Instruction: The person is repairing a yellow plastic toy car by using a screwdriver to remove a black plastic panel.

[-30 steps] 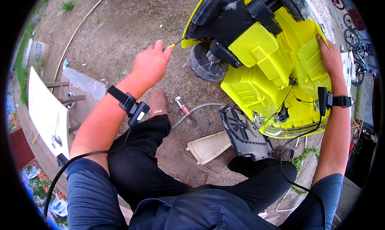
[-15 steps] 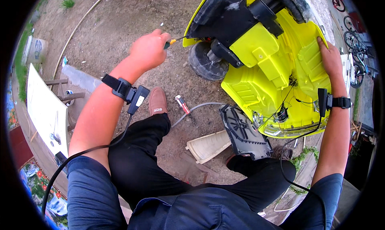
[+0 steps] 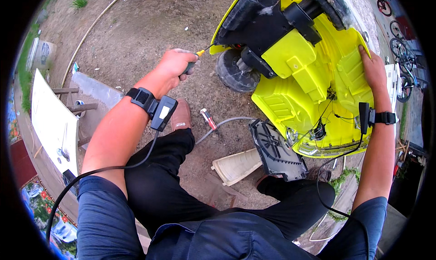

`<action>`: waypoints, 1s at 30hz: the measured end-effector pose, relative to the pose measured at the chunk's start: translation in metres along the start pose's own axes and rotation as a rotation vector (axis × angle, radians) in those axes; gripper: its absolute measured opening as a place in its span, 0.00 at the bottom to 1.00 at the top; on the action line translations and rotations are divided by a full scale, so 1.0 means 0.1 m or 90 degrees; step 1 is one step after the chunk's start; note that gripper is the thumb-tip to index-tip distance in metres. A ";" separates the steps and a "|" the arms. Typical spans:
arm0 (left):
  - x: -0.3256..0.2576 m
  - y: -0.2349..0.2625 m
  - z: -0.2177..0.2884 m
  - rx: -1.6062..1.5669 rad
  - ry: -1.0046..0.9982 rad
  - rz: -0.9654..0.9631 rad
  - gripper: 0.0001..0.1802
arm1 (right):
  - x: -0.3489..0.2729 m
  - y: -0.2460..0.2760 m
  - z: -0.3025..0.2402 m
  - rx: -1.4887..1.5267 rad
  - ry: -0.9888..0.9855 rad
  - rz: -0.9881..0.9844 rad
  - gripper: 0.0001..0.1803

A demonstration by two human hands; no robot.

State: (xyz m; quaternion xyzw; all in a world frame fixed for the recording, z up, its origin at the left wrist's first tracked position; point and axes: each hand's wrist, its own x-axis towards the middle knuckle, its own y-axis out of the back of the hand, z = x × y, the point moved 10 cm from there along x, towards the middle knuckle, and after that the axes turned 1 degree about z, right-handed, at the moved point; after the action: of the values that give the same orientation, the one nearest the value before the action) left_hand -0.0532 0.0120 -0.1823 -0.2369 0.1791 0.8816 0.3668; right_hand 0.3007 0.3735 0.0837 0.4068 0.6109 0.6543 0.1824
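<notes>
My left hand (image 3: 178, 65) is closed around a screwdriver (image 3: 199, 54) with a green and yellow handle. Its thin shaft reaches to the near left edge of a yellow plastic ride-on car body (image 3: 290, 53), which lies tipped so that its hollow inside, black underside panel (image 3: 247, 26) and wheels show. Whether the tip sits in a screw cannot be made out. On the body's right rim, my right hand (image 3: 373, 68) grips the edge, fingers over it. A dusty black wheel (image 3: 237, 70) is just right of the screwdriver. Loose wires (image 3: 330, 95) hang inside the shell.
Between my feet lie a grey-black plastic panel (image 3: 278, 150), a beige plastic piece (image 3: 237, 165) and a cable lock (image 3: 208, 119) with a grey cable. On the left stands a white board (image 3: 53, 124) on wooden legs. Bicycles (image 3: 399, 46) are at the far right.
My left hand has turned at the wrist and shifted slightly down, its forearm coming rightward; more of the screwdriver handle shows. The right hand keeps its hold on the rim.
</notes>
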 end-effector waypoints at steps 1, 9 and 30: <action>0.00 -0.01 -0.06 -0.066 0.033 -0.018 0.15 | 0.00 0.00 0.01 -0.003 -0.006 -0.002 0.28; -0.09 -0.02 0.40 0.471 -0.343 0.129 0.11 | 0.02 -0.05 0.07 0.018 -0.022 0.002 0.29; 0.06 0.05 0.14 0.044 -0.030 -0.015 0.16 | 0.01 -0.03 0.06 0.028 0.000 0.010 0.31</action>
State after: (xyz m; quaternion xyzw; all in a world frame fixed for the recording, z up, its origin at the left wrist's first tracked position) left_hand -0.0642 0.0192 -0.1733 -0.2054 0.1976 0.8759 0.3893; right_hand 0.3040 0.3790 0.0808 0.4158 0.6215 0.6423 0.1683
